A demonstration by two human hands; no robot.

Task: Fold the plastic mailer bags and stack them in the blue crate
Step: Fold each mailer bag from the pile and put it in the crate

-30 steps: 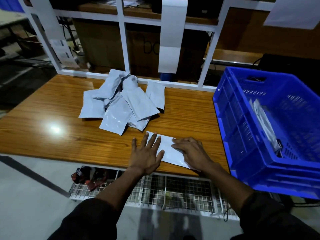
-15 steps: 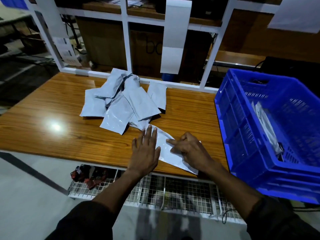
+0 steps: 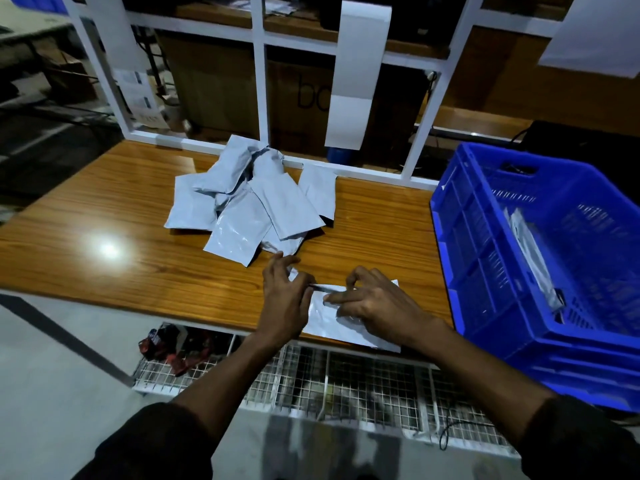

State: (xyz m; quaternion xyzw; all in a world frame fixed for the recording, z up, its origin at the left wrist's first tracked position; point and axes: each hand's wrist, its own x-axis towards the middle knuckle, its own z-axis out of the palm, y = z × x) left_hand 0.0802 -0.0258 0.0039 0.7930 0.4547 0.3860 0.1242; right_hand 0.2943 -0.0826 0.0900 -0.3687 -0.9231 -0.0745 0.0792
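At the near edge of the wooden table [image 3: 104, 209], the left hand [image 3: 285, 299] no longer lies flat with fingers spread on the mailer bag [image 3: 332, 323]; its fingers now curl and pinch the bag's far left edge, lifting it off the tabletop. The right hand [image 3: 377, 303], earlier pressing down with bent knuckles, now pinches the same raised edge with thumb and forefinger, its other fingers resting on the bag.

Mailer bags [image 3: 252, 202] pale grey; crate [image 3: 485, 271] blue; table [image 3: 121, 216] orange-brown woodgrain.
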